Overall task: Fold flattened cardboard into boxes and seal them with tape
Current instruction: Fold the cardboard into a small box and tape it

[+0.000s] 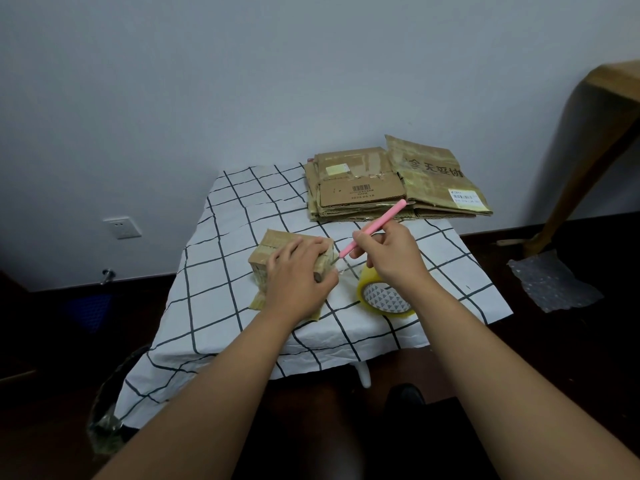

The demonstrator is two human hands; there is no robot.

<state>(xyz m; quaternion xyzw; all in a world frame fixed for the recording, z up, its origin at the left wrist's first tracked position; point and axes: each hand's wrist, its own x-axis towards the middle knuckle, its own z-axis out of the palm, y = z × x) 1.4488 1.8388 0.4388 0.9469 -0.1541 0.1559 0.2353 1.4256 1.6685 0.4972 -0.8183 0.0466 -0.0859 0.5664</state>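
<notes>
Taping step: left hand (298, 271) fingers curled, gripping box (277, 245); right hand (388, 249) fingers pinching pink cutter (375, 226), blade at tape strand beside left fingers. Next: likely slice tape, press end flat.

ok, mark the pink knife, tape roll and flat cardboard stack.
pink knife (381, 221), head view, mid handle.
tape roll (384, 297), head view, patterned inner core.
flat cardboard stack (363, 188), head view, top sheet near barcode.
</notes>
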